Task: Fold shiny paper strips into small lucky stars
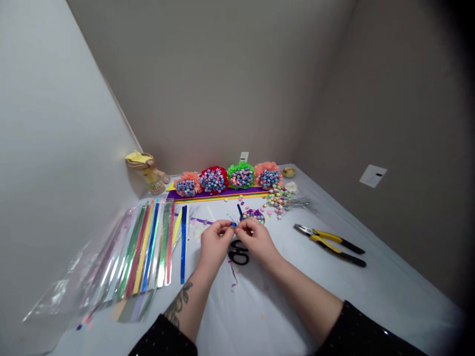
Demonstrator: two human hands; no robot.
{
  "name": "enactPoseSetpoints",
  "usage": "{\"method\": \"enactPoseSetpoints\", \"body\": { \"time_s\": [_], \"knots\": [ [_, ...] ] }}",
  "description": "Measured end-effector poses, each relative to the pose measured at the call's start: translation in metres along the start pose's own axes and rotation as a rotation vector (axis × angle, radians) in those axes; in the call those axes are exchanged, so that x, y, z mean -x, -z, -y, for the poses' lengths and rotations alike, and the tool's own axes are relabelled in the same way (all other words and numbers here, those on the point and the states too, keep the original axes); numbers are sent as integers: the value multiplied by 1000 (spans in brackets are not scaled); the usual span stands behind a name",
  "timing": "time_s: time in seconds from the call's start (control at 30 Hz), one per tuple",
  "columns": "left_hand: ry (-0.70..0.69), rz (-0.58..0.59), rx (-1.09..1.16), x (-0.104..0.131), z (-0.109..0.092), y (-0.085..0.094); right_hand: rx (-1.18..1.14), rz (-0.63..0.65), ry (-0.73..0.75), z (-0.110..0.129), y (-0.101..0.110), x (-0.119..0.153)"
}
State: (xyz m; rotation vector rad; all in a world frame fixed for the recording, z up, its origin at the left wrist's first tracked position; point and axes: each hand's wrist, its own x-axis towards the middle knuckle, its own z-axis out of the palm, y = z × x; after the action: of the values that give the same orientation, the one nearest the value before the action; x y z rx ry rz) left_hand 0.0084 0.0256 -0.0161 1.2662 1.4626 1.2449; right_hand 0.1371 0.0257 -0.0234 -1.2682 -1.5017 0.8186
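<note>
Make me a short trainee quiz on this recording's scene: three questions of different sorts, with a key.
1. Which colour is the small piece between the left grip and the right grip?
A) yellow
B) blue
C) red

2. True or false: the yellow-and-black pliers lie to the right of the black scissor handles.

3. How many ruffled, bead-like-centred bunches stand in the row near the back wall?

Key: 1. B, blue. 2. True. 3. Four.
</note>
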Motion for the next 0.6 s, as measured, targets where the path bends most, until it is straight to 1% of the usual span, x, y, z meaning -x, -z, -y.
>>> {"method": "enactPoseSetpoints", "body": {
  "time_s": [0.07, 0.13, 0.27, 0.37, 0.6],
  "knots": [
    [-14, 13, -12, 1, -1, 0, -6, -18, 10, -1, 0, 0],
    [-5, 50, 27, 1, -1, -1, -33, -39, 9, -1, 0, -1],
    [77, 112, 137, 2, -3, -2, -97, -66, -26, -3, -1, -1],
    [101, 123, 130, 3, -6, -2, -101, -70, -25, -3, -2, -1],
    [58, 97, 27, 4, -10, -1, -59, -37, -11, 0, -1, 0]
  ]
}}
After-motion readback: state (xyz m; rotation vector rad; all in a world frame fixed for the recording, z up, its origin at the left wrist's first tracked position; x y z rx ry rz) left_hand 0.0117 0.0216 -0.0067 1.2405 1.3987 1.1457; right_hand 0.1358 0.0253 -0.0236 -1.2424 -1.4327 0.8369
